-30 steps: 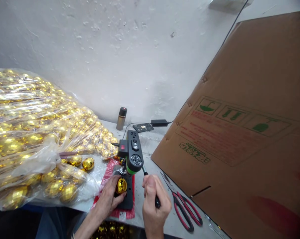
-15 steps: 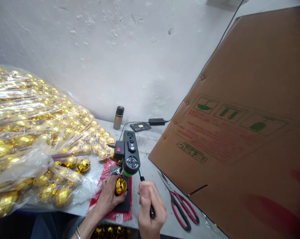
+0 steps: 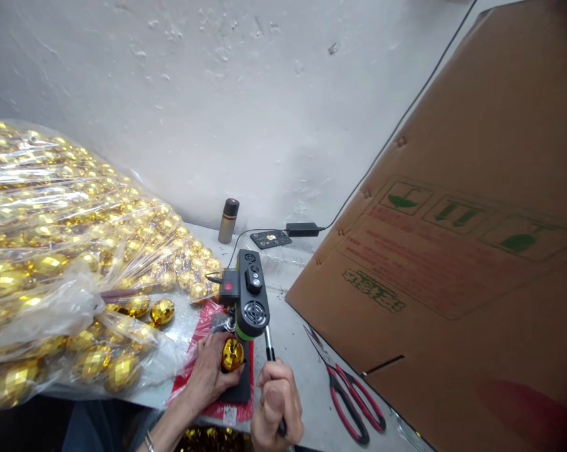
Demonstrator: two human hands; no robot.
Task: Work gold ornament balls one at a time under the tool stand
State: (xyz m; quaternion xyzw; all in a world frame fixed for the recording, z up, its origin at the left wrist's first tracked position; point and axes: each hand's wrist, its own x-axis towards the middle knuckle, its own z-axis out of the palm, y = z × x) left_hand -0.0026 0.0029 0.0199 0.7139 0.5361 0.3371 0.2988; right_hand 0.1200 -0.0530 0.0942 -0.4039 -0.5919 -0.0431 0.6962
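Note:
My left hand (image 3: 208,371) holds a gold faceted ball (image 3: 233,355) between thumb and fingers, under the head of a black and green press-like tool (image 3: 253,295). The tool's dark base (image 3: 238,390) rests on a red plastic sheet (image 3: 189,383). On the right, my right hand (image 3: 277,402) is wrapped round the black grip of the tool's metal lever (image 3: 269,342). Part of the ball is covered by my fingers.
A clear bag of gold balls (image 3: 76,213) fills the left side. Red-handled scissors (image 3: 353,395) lie right of my right hand, beside a large cardboard box (image 3: 443,251). Behind stand a small bottle (image 3: 228,221) and a black adapter (image 3: 302,229).
The whole view has shifted slightly. My right hand has moved a little down and left with the lever grip, and more of the lever's metal rod shows. My left hand still holds the ball.

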